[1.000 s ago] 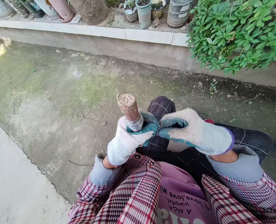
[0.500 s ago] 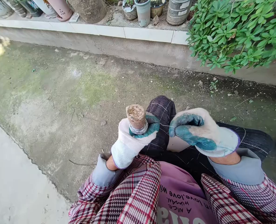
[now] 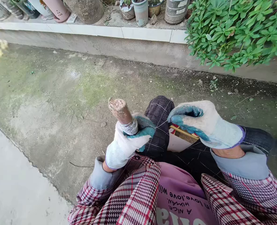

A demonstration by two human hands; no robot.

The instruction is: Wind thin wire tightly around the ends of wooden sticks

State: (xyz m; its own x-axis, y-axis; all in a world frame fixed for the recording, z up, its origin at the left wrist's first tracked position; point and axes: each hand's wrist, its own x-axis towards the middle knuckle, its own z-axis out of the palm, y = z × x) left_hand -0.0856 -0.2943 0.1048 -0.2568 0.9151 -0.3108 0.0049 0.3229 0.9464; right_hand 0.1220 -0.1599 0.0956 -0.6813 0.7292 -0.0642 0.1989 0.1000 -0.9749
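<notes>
My left hand (image 3: 131, 139), in a white glove with a blue-green coated palm, is closed round a wooden stick (image 3: 123, 114). The stick's rough, pale end points up and tilts to the left. Thin wire (image 3: 130, 126) is wound in several turns round the stick just above my fist. A single strand (image 3: 161, 124) runs from my left fingers across to my right hand (image 3: 197, 125), gloved in the same way, whose thumb and forefinger pinch it. The strand looks taut. The lower part of the stick is hidden by my left glove.
Below my hands are my knees in dark checked trousers (image 3: 160, 111). A low tiled ledge (image 3: 145, 33) with several plant pots (image 3: 140, 12) crosses the back. A leafy bush (image 3: 232, 34) overhangs it at right. Mossy concrete ground (image 3: 70, 93) lies at left.
My left hand has moved slightly left and tipped the stick from nearly upright toward the left. My right hand has risen a little, and the strand between them now slants upward.
</notes>
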